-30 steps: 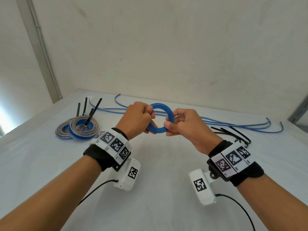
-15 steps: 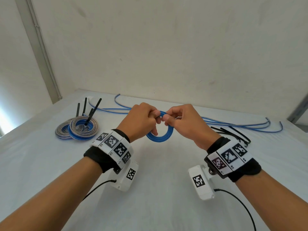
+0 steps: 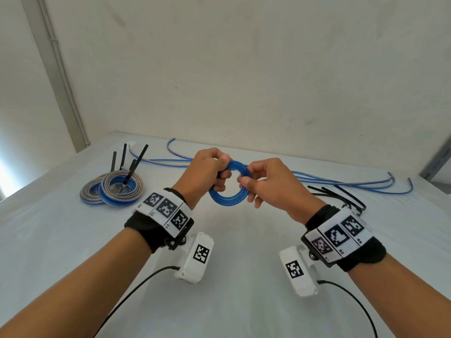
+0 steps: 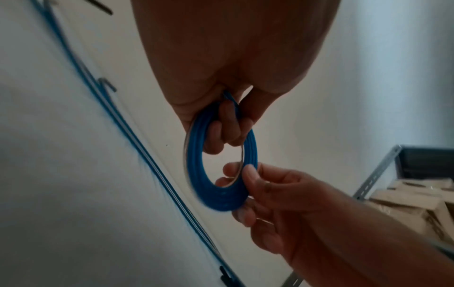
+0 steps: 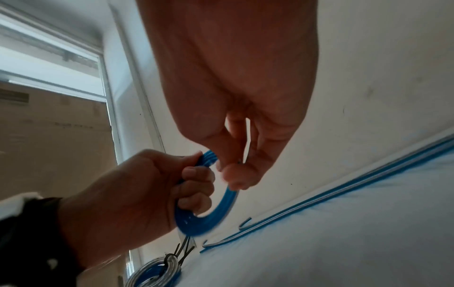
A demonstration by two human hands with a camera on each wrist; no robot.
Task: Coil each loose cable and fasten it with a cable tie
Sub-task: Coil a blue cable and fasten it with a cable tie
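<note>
gripping the blue cable coil (image 3: 228, 191) above the desk (image 3: 73, 240), the left hand (image 3: 205, 172) curls its fingers through the ring; the right hand (image 3: 271, 189) pinches its right side.

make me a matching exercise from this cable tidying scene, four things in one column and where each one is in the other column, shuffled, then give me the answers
Things:
1. blue coil
2. finished coils
3. loose cable ties
4. uncoiled cables

Places:
A. stretched along the far edge of the table, by the wall
B. lying flat on the table's left side, black ties sticking up
C. on the table beyond the right hand
D. held in the air between the left hand and the right hand

Pairs: 1-D, 2-B, 3-C, 4-A
</note>
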